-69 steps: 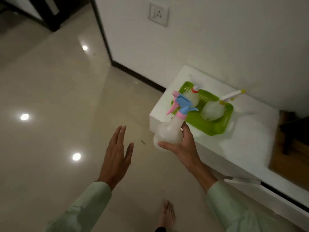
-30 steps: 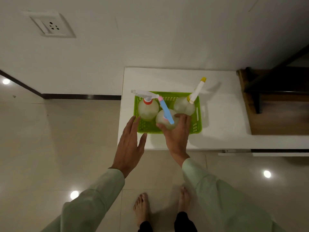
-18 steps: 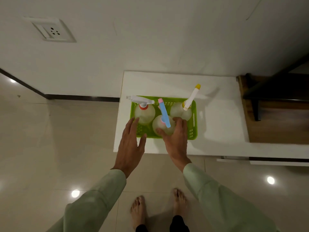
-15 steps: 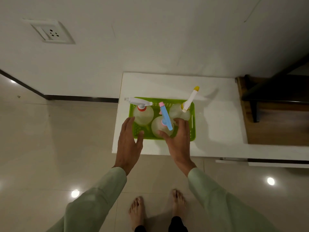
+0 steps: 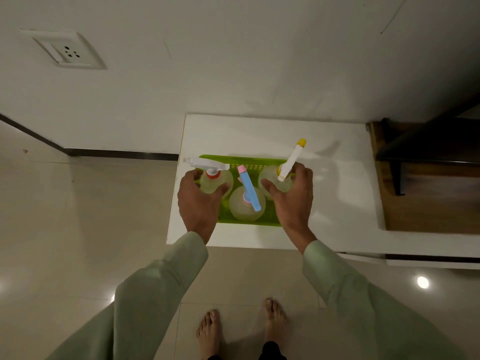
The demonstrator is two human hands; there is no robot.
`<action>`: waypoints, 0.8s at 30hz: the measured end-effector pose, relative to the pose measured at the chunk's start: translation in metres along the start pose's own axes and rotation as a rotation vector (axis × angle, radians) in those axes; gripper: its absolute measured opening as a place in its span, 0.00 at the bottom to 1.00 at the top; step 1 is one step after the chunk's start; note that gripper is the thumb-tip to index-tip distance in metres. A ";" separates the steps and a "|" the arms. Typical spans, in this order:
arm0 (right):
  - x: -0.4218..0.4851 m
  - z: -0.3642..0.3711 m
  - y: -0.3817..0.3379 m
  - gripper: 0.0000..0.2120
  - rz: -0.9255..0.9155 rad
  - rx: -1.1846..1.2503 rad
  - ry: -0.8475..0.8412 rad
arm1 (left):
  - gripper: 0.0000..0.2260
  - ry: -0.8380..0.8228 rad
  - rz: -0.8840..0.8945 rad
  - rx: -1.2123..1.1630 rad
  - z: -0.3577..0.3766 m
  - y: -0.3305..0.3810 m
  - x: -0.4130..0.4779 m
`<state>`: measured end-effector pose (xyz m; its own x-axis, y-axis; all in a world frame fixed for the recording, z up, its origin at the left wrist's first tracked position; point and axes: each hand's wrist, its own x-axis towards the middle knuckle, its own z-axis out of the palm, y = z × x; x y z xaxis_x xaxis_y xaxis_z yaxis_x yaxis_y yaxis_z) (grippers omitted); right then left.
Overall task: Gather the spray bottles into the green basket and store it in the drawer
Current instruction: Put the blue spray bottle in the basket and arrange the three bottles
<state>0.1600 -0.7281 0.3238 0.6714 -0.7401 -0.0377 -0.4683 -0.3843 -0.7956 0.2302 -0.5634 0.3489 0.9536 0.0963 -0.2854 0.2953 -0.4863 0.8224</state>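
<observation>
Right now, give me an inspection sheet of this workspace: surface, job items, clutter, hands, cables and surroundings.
Surface: white cabinet top, against the wall.
Job items: green basket on the top near its left end, holding three bottles upright: red-collar bottle at left, blue-trigger bottle at front middle, yellow-tip bottle at right.
Clutter: nothing seen.
Hands: left hand at the basket's left side, fingers around the red-collar bottle; right hand at the right side, fingers around the yellow-tip bottle. Whether either grips the basket rim cannot be told.
Cables: nothing seen.
Surroundings: wall socket at upper left, wooden unit at right, glossy tiled floor, bare feet below. The drawer cannot be picked out for sure.
</observation>
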 end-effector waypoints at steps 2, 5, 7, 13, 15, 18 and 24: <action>0.006 0.003 -0.002 0.22 0.008 -0.012 0.022 | 0.29 0.036 0.014 0.012 0.004 0.005 0.003; 0.011 0.005 -0.001 0.16 0.000 0.024 0.055 | 0.31 0.068 0.028 0.045 0.008 0.012 0.007; 0.013 0.002 0.000 0.12 -0.020 0.070 0.053 | 0.30 0.089 0.046 0.088 0.010 0.013 0.009; 0.016 -0.007 0.002 0.12 -0.051 0.091 0.005 | 0.16 -0.045 0.227 0.144 0.006 0.007 0.020; 0.015 -0.008 0.002 0.12 -0.054 0.093 -0.012 | 0.14 -0.103 0.302 0.160 0.003 0.007 0.025; 0.014 -0.009 0.002 0.12 -0.061 0.096 -0.014 | 0.13 -0.155 0.369 0.167 -0.001 0.008 0.031; 0.013 -0.008 0.001 0.11 -0.068 0.087 0.002 | 0.14 -0.199 0.410 0.185 -0.005 0.004 0.038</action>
<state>0.1635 -0.7421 0.3270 0.6984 -0.7154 0.0192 -0.3703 -0.3842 -0.8457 0.2678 -0.5576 0.3443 0.9539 -0.2942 -0.0597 -0.1348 -0.5975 0.7905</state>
